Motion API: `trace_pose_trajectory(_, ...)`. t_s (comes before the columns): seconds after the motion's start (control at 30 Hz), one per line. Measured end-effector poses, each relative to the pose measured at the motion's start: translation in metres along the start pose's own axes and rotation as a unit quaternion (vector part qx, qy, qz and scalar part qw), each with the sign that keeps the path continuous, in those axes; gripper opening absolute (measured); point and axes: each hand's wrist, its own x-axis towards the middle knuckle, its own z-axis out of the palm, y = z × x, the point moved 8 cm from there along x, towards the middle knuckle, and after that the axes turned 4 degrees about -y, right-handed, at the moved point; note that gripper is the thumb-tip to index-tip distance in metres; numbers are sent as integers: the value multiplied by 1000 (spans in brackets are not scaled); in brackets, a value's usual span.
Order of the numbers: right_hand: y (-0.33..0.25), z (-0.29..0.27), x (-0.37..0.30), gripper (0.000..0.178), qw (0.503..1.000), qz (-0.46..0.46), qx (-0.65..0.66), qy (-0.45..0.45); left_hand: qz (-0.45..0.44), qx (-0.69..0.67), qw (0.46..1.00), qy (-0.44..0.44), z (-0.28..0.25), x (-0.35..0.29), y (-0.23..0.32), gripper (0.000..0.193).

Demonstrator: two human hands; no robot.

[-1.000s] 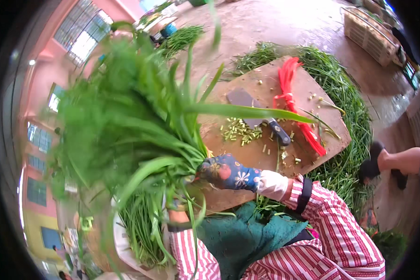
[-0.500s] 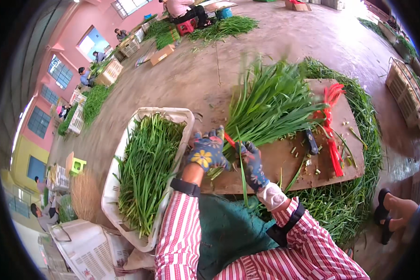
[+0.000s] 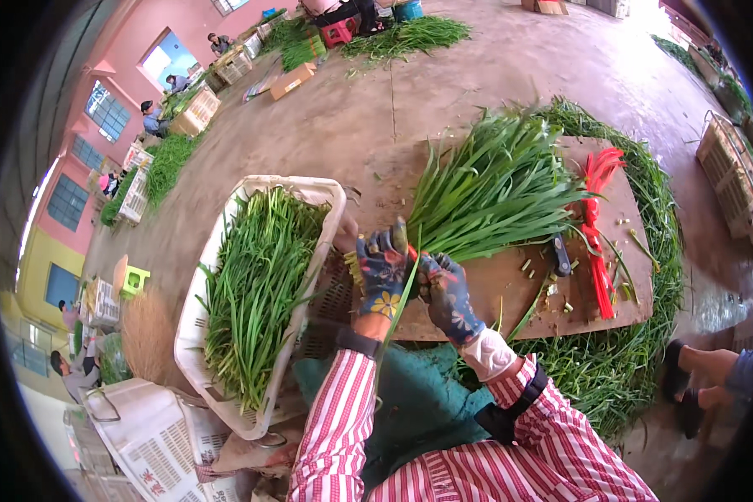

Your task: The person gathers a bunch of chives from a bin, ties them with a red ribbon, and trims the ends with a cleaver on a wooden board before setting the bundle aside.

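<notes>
My left hand (image 3: 381, 272) and my right hand (image 3: 446, 293), both in dark flowered gloves, grip the stem end of a bundle of long green leaves (image 3: 494, 188). The bundle fans out over a brown wooden board (image 3: 485, 293) and lies on it. A red tie shows between my hands at the stems. Red ties (image 3: 598, 217) lie in a bunch on the board's right side, and a dark knife (image 3: 560, 255) rests just left of them. A white plastic crate (image 3: 217, 276) full of the same green leaves stands to the left of my left hand.
Cut green leaves (image 3: 636, 368) ring the board on the concrete floor. Another person's feet (image 3: 703, 381) are at the right. Empty white crates (image 3: 155, 435) lie at lower left. More crates, leaf piles and people are at the far left and top.
One second ago the bundle was raised close to the camera in one hand. It has come down onto the board, and both hands now hold its stem end.
</notes>
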Motion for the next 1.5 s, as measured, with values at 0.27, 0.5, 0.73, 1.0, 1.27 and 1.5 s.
trace_pose_trajectory(0.27,-7,3,3,21,999,-18,-49,5,-4,-158,987,19,-16,3,-2,49)
trace_pose_trajectory(0.5,-11,1,16,19,954,-19,-267,-135,-24,-263,965,-1,-53,-1,1,40)
trace_pose_trajectory(0.73,-83,28,43,49,971,-147,-138,-125,-32,-158,987,0,-38,0,3,46)
trace_pose_trajectory(1.0,-195,-102,4,38,951,-224,-173,128,-74,-191,972,-119,-31,7,-4,54)
trace_pose_trajectory(1.27,-152,92,-26,34,536,-415,-732,-68,-69,-174,980,-63,-31,-5,-2,60)
trace_pose_trajectory(1.5,-81,107,-4,25,383,-399,-820,-150,-76,-212,972,-74,-21,-7,-1,62)
